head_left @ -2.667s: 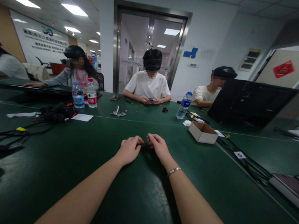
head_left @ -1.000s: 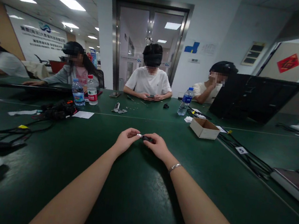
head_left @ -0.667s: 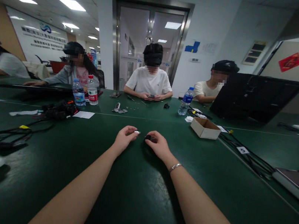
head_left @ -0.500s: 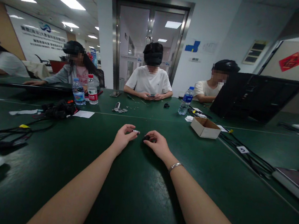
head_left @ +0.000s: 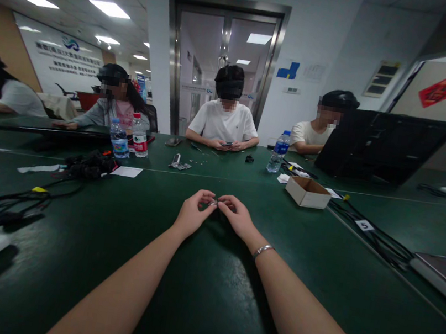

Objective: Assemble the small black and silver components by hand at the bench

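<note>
Above the green tabletop, my left hand is closed in a pinch on a small silvery metal piece. My right hand, with a silver bracelet at the wrist, is pinched too, its fingers around a small dark object that they now mostly cover. The fingertips of both hands meet or nearly meet, so the two small parts are close together. Whether these parts touch I cannot tell.
A small open carton stands to the right, near black cables. Bottles and a black cable bundle are to the left. Small metal pieces lie ahead. Across the table a person holds something.
My left hand has moved right, bringing its silvery piece up to my right hand's fingers. My right hand has stayed nearly in place; its dark object is now more hidden.
</note>
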Demonstrator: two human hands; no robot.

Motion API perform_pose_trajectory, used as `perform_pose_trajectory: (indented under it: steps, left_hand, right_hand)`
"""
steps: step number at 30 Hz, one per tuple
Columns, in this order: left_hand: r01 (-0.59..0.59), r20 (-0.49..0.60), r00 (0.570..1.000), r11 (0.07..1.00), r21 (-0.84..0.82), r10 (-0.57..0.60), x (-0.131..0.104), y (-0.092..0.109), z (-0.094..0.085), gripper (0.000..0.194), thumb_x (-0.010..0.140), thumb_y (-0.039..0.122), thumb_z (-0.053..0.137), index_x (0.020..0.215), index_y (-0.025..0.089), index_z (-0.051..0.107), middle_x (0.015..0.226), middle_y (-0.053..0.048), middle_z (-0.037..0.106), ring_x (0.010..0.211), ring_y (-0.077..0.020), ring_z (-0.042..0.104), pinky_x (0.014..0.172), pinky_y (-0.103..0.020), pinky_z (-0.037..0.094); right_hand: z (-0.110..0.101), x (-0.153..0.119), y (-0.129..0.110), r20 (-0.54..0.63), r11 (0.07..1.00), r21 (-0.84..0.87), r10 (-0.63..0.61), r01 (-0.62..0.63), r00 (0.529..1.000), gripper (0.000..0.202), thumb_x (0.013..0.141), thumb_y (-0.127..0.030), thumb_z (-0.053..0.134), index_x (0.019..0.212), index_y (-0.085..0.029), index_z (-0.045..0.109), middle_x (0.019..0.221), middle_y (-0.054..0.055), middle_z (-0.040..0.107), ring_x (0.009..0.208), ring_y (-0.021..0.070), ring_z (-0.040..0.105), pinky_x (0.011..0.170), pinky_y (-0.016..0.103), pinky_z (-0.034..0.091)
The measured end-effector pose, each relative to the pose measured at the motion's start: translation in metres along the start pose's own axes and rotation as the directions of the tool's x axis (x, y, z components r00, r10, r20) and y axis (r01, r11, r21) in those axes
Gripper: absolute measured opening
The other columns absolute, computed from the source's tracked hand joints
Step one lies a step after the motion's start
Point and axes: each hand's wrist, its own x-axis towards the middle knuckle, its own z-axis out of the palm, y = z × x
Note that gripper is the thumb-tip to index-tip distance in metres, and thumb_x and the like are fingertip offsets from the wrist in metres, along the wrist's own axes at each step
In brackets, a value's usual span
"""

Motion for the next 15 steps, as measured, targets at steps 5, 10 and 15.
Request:
perform_pose_trajectory:
  steps: [5,10,15]
  left_hand:
    - [-0.115,0.054,0.993,0.977,0.180,0.107,-0.004,0.009,0.004,0.025,0.080,0.026,0.060,0.105,0.025,0.059,0.095,-0.003,0.066,0.091,-0.0186,0.060,0.083,-0.034,0.046]
    - [-0.040,0.058,0.998,0.982,0.182,0.030,-0.004,-0.002,0.004,0.051,0.064,0.036,0.077,0.110,0.027,0.059,0.101,-0.006,0.064,0.100,-0.0264,0.055,0.090,-0.041,0.043]
    - [0.072,0.117,0.989,0.987,0.142,-0.089,-0.002,-0.012,0.000,0.024,0.063,0.032,0.076,0.085,0.024,0.067,0.091,-0.006,0.067,0.094,-0.0273,0.056,0.090,-0.042,0.042]
  right_hand:
    - [0.000,0.002,-0.002,0.006,0.999,0.007,-0.046,0.046,0.999,0.025,0.073,-0.040,0.064,0.084,-0.017,0.066,0.078,0.002,0.065,0.074,0.0151,0.057,0.073,0.029,0.045]
    - [-0.005,0.006,0.007,-0.050,0.992,0.113,0.054,-0.048,0.997,0.024,0.069,-0.040,0.066,0.077,-0.017,0.062,0.072,0.003,0.065,0.067,0.0153,0.059,0.065,0.029,0.047]
    - [-0.007,0.007,0.011,-0.017,0.960,0.261,0.112,-0.104,0.994,0.030,0.067,-0.041,0.069,0.082,-0.018,0.059,0.078,0.004,0.067,0.071,0.0155,0.063,0.067,0.029,0.049]
